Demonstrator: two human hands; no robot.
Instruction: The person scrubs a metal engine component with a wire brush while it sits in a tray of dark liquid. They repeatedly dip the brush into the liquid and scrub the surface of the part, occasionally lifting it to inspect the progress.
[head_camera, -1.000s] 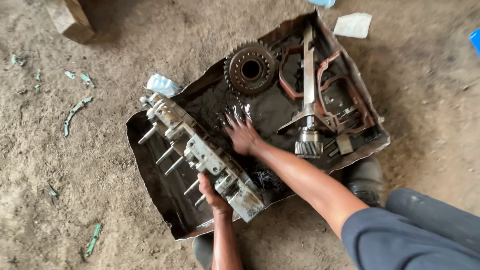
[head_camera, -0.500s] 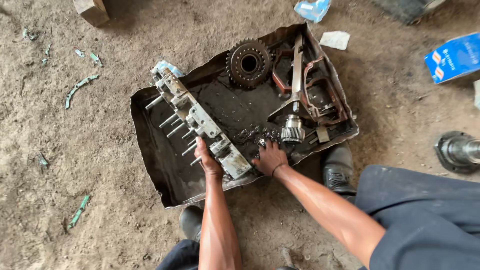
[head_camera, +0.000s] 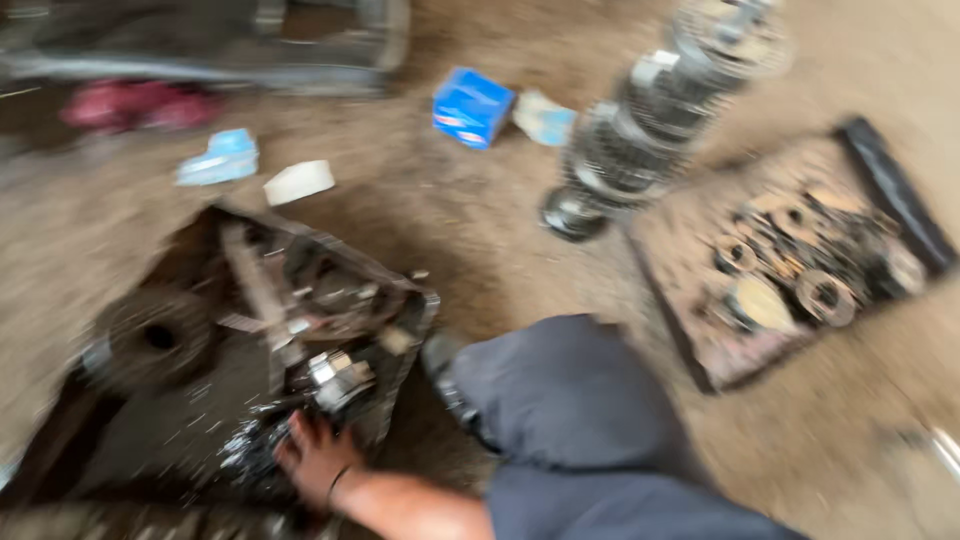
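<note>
The view has swung right since half a second ago, blurring everything and dropping the left hand out of sight. Nearest, the right hand (head_camera: 318, 462) rests fingers spread on small oily metal parts (head_camera: 250, 450) in the black tray (head_camera: 415, 310); whether it grips any, I cannot tell. They look heavy, stiff and slippery, best pinched at dry edges. Beyond lie the dirt floor (head_camera: 480, 240), a gear shaft (head_camera: 640, 140), a second parts tray (head_camera: 700, 370) and a blue box (head_camera: 472, 105).

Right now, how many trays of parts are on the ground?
2: a dark tray at left, where the right hand rests, and a second tray of rings at right. Blur may hide others.
</note>
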